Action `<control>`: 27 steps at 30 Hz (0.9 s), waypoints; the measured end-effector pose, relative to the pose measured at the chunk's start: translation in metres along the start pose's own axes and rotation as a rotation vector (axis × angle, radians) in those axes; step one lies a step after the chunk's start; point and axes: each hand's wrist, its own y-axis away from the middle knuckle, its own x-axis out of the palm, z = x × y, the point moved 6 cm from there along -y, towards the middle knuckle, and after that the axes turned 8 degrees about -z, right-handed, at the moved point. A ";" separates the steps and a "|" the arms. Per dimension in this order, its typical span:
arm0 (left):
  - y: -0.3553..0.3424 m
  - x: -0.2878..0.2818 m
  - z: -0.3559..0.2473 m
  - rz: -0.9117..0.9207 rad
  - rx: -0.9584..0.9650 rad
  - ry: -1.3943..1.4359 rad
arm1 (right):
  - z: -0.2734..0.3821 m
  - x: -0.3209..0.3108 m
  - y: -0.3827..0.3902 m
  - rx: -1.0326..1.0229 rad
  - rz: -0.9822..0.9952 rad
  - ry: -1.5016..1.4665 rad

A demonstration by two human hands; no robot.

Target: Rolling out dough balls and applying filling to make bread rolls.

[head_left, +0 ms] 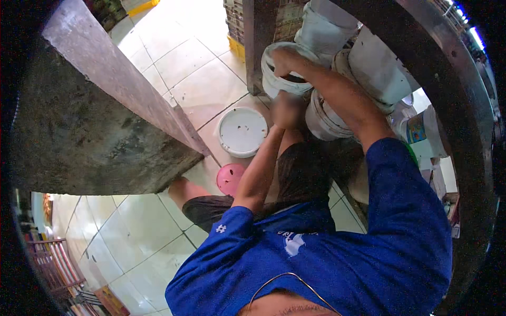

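A white plastic bucket (271, 84) stands on the floor ahead of me, its mouth dark inside. Over its far left rim reaches my right hand (285, 61), fingers bent down into the mouth; their tips are hidden. My left hand (288, 109) is at the near side of the same bucket, but it is blurred, so its fingers and grip do not show. Left of that hand a round white lid (243, 130) lies flat on the tiles, with small brown bits on it. Nearer to me a pink round piece (230, 178) with dark spots lies partly behind my left forearm.
More white buckets (328, 116) crowd the right side, some stacked. A concrete slab (105, 126) rises on the left. Behind the bucket stands a dark post (258, 42), with stacked crates (234, 23) beside it. A dark beam (437, 47) curves along the right.
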 end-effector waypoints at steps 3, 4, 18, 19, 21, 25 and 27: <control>-0.004 0.002 -0.040 0.131 -0.130 0.074 | -0.086 -0.008 0.006 0.298 -0.077 0.018; -0.006 -0.001 -0.052 0.189 -0.200 0.102 | -0.111 -0.013 0.011 0.399 -0.206 0.005; 0.050 -0.197 0.069 -0.308 -0.891 1.265 | -0.013 0.068 0.147 0.815 -0.854 -1.408; 0.063 -0.199 0.079 -0.310 -0.909 1.185 | 0.001 0.105 0.150 0.744 -0.997 -1.580; 0.090 -0.208 0.060 -0.286 -0.944 1.171 | 0.067 0.096 0.160 0.679 -0.888 -1.662; 0.142 -0.217 0.089 -0.385 -1.087 1.096 | 0.125 0.099 0.166 0.461 -0.482 -1.824; 0.137 -0.237 0.057 -0.283 -0.434 0.043 | 0.116 0.104 0.166 0.485 -0.417 -2.011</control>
